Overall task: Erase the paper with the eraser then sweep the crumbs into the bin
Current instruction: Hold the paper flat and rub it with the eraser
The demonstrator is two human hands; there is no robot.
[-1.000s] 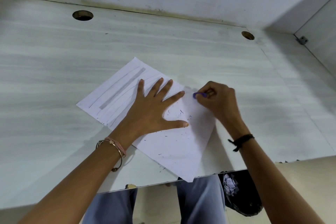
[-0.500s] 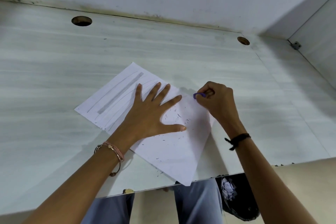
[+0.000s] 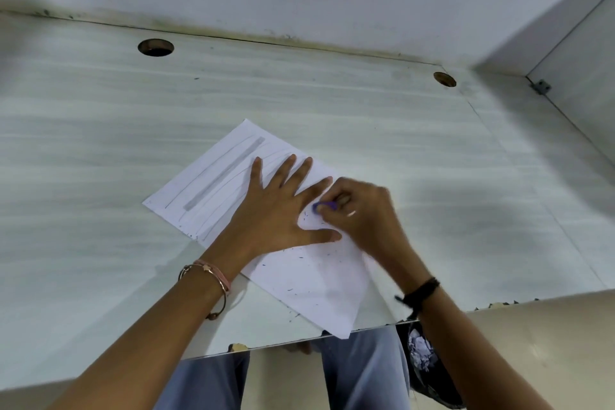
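A white sheet of paper (image 3: 213,186) with grey pencil lines and one thick grey bar lies slanted on the pale desk (image 3: 100,150). My left hand (image 3: 283,210) presses flat on its middle, fingers spread. My right hand (image 3: 362,213) pinches a small purple eraser (image 3: 323,206) against the paper, between my left index finger and thumb. Dark eraser crumbs (image 3: 299,291) dot the lower half of the sheet. The paper's near corner hangs over the desk edge.
A black bin (image 3: 429,373) with crumpled paper inside stands on the floor under the desk's front edge, right of my legs. Two round cable holes (image 3: 155,47) (image 3: 444,79) sit near the back wall. A side panel closes the right.
My right hand has slid the eraser left and down the sheet, into the gap between my left index finger and thumb. My left hand stays pressed on the paper.
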